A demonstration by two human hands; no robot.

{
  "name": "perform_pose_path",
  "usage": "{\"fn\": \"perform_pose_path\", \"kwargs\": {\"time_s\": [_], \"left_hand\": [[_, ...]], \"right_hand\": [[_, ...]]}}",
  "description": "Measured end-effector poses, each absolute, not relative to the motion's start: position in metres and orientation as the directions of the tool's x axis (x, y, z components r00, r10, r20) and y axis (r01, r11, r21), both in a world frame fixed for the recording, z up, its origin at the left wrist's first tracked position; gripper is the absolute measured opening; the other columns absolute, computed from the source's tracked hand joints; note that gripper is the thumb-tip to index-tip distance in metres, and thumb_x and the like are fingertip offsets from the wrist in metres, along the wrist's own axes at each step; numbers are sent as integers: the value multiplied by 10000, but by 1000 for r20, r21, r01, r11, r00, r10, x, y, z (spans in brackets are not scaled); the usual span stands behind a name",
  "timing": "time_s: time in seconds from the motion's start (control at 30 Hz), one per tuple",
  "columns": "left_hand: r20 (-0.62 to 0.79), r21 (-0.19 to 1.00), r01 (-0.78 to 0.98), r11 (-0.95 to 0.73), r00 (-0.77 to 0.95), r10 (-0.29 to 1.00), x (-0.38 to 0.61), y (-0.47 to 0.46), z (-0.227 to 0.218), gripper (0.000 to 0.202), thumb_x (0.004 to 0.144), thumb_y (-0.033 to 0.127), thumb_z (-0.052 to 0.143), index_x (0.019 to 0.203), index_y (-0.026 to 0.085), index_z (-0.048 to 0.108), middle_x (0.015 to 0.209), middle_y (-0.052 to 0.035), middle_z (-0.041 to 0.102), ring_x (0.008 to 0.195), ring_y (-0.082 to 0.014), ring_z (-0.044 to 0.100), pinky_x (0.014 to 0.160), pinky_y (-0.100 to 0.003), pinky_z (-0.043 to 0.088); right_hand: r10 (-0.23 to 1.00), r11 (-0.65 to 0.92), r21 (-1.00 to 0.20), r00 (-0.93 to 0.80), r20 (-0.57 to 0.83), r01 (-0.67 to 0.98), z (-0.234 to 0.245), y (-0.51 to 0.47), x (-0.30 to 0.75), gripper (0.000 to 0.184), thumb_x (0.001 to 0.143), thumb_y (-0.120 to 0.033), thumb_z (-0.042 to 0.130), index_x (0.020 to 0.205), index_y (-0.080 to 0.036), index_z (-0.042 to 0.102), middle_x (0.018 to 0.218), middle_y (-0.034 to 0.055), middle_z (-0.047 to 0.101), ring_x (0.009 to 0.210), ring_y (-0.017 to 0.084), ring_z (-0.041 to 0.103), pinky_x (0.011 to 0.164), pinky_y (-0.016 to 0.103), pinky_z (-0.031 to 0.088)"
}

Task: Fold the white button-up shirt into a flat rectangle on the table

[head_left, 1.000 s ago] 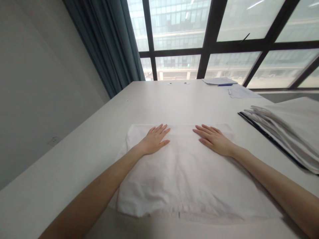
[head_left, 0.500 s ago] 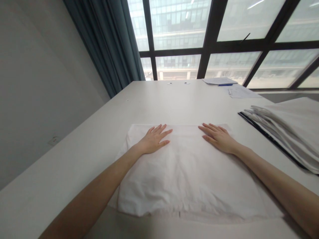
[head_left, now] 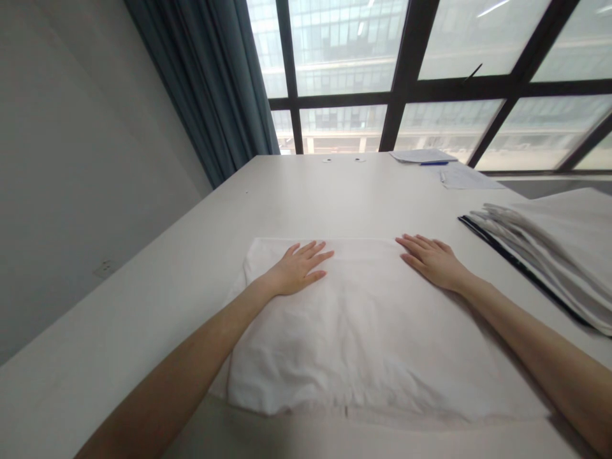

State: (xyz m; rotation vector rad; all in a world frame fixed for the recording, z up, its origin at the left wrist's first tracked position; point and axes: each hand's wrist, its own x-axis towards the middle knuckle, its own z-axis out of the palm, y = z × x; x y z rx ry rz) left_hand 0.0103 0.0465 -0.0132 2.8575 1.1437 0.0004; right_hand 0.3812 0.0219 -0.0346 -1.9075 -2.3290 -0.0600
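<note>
White cloth point(head_left: 363, 338) is spread on the white table point(head_left: 306, 197), lower center of the frame, w/ its far edge pretty straight and lots of wrinkles toward the near edge. There's a small dark mark at that near edge, bottom center, too tiny to tell what it is.

L hand point(head_left: 301, 269) is palm down on the cloth's upper left part, fingers fanned out. R hand point(head_left: 430, 260) is flat too — upper right part of the cloth, fingers straight and a bit closer together, tips right by the far edge. Bare cloth btwn the two.

Right edge of frame: a pile of white fabric point(head_left: 568, 229), layers showing, w/ a black strip along its lower left side. Upper right, far end of the table: papers point(head_left: 423, 155) w/ a blue pen point(head_left: 433, 163) at their near edge, plus another sheet point(head_left: 471, 178) just below. Blue curtain point(head_left: 205, 83) upper left, dark-framed window point(head_left: 349, 51) across the top.
</note>
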Motion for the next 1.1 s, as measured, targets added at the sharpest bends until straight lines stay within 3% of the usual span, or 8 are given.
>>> {"fn": "perform_pose_path", "kwargs": {"time_s": [0.23,0.47,0.57,0.73,0.87,0.97,1.1], "left_hand": [[-27,56,698,-714,716,697,12,45,-10,550,995,540,210,1503,330,230,1594,-33,176,1466,-215,156,1167,-450,129],[-39,41,726,-686,688,725,13,45,-11,564,987,556,234,1510,347,198,1601,-33,144,1467,-244,144,1164,-471,132],[-32,41,732,-680,681,731,14,48,-13,568,986,551,251,1511,339,198,1600,-35,142,1467,-254,138,1163,-485,135],[-29,42,745,-666,667,744,15,55,-14,574,986,550,252,1514,332,192,1598,-43,145,1467,-262,131,1159,-506,146],[-43,36,751,-659,660,750,19,63,-13,578,986,546,252,1516,325,184,1600,-48,137,1468,-264,125,1158,-513,142],[-43,32,757,-652,653,756,22,69,-12,576,987,543,251,1514,322,186,1600,-50,137,1468,-260,124,1157,-518,145],[-41,32,758,-651,652,757,23,71,-12,567,992,532,246,1513,317,193,1600,-53,144,1468,-254,127,1158,-515,139]], "right_hand": [[991,98,-51,-93,96,994,-38,26,403,594,954,-569,205,1453,-297,380,1537,34,350,1409,278,301,1103,539,286],[966,63,53,-74,246,997,-29,22,398,558,951,-501,286,1399,-215,456,1532,103,348,1398,335,304,1092,574,278],[956,195,15,-194,220,981,-14,16,387,565,919,-462,384,1403,-178,450,1522,144,353,1380,352,335,1075,550,327],[859,496,-235,-511,-6,836,6,-11,351,517,916,-511,424,1324,-215,544,1408,127,512,1287,297,483,1057,461,408],[831,522,-303,-555,-28,797,13,-40,317,518,913,-409,477,1384,-196,498,1459,134,452,1320,312,443,1070,495,393],[764,603,-348,-645,-9,718,17,-55,291,508,934,-307,453,1434,-218,441,1504,97,395,1374,267,374,1115,463,343],[637,712,-385,-771,3,587,15,-70,259,487,992,-324,356,1470,-236,380,1526,66,356,1420,225,280,1163,455,240]]}}
